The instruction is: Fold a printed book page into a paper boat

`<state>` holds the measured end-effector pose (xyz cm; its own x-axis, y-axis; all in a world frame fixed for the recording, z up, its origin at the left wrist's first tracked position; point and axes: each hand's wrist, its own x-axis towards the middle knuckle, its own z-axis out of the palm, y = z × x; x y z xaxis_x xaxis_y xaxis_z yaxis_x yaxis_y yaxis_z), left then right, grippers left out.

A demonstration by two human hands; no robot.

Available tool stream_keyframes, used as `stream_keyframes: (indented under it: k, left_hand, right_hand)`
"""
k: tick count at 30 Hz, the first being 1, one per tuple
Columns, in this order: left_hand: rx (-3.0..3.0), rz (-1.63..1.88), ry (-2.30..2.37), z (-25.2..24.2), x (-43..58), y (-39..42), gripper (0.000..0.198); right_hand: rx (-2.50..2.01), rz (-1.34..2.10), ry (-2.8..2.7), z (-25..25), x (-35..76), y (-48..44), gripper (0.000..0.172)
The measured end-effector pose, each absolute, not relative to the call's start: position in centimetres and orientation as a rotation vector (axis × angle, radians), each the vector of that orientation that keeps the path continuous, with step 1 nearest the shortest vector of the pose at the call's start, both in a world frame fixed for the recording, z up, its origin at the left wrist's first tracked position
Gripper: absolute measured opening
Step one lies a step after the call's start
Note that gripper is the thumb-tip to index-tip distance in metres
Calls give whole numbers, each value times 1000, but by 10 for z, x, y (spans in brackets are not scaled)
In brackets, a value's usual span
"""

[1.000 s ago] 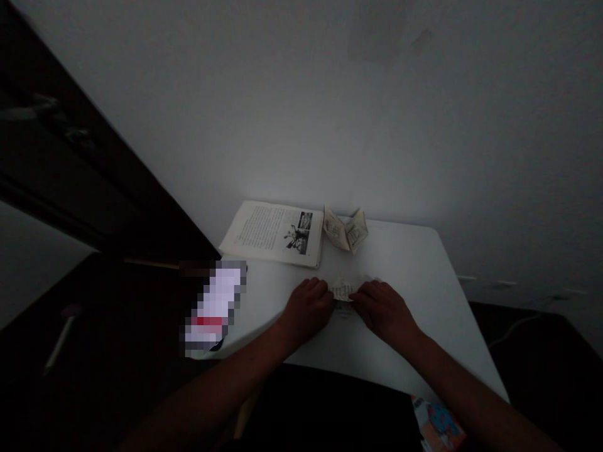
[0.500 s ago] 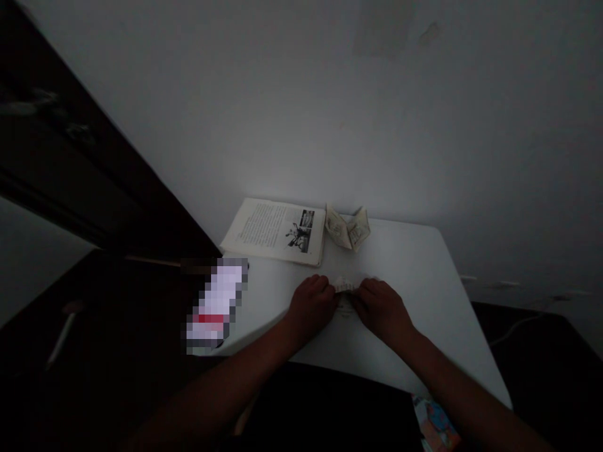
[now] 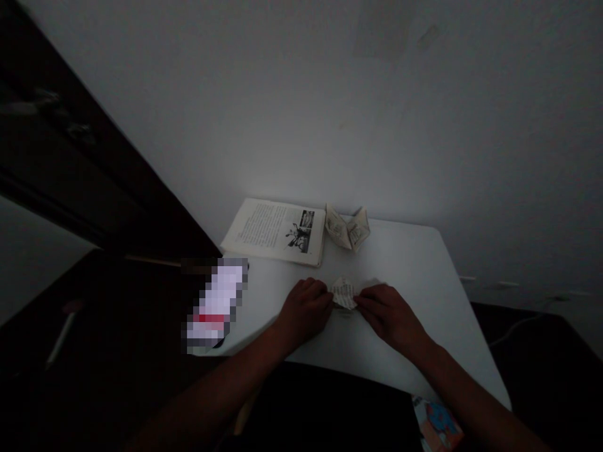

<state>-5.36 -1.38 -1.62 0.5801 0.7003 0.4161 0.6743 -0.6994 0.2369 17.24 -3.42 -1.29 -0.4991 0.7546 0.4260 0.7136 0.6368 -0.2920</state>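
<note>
A small piece of folded printed paper (image 3: 344,294) is held just above the white table (image 3: 400,257), between my two hands. My left hand (image 3: 308,306) is closed, its fingers pinching the paper's left side. On the other side, my right hand (image 3: 389,312) pinches the right edge between thumb and fingers. Part of the paper is hidden behind the fingers. Beyond the hands stands a folded paper shape (image 3: 348,229) with two raised, pointed sides, made of the same kind of printed page.
A printed book (image 3: 277,230) lies at the table's back left, against the wall. A blurred-out, phone-like device (image 3: 217,301) sits on the left edge. A dark door (image 3: 94,144) is at the left. Below the table's front edge shows a colourful item (image 3: 438,417).
My hands have moved slightly apart and the paper between them shows more of its printed face. My right fingers are more stretched along its edge. Book and folded shape stay put.
</note>
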Motion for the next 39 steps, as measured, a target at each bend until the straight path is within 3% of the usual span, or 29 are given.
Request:
stream_keyframes:
  k: [24,39]
  left_hand:
    - [2786,719,1184,-14,-55,-13,17]
    - [2676,818,1146,-11,-53,-16,30]
  right_hand:
    - [-1165,156,-2344,-12,172,-32,17]
    - [-1121,180,-2352,-8,173,-34,21]
